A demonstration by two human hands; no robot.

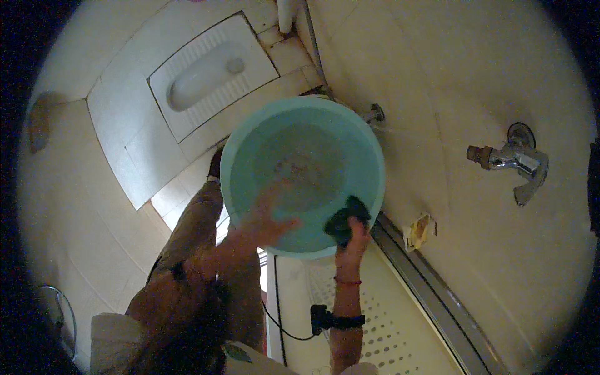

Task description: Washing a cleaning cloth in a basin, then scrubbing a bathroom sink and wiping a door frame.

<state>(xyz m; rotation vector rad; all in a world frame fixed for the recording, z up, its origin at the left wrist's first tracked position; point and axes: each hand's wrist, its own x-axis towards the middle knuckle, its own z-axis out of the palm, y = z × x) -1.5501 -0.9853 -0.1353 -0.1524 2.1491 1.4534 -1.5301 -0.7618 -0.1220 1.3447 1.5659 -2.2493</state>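
Basin (pixel 312 144): round, teal plastic, held up at mid-frame over the bathroom floor, mouth facing the camera. Some water or residue shows in the bottom; too murky to tell which.

Right hand (pixel 351 242): at the basin's near-right rim, fingers clenched on a dark sponge (pixel 345 220) pressed against the inside wall just below the lip. The sponge is in contact with the basin. A band and a dark wrist device with a cable sit on that forearm.

Left hand (pixel 265 220): inside the bowl on the near-left, fingers spread and flat on the inner surface, grasping nothing. It looks to be steadying the basin, but what carries the weight is hidden.

Key relation: the sponge is on the right wall and the basin's centre lies up and left of it, so the right hand is the nearer one. The round bowl has no long axis.

Around: a wall tap (pixel 515 159) is to the right, well apart; a smaller spout (pixel 374 114) is just behind the far rim. A squat toilet pan (pixel 209 72) is set in the tiled floor at upper left. A white perforated panel (pixel 381 312) sits below the hands.
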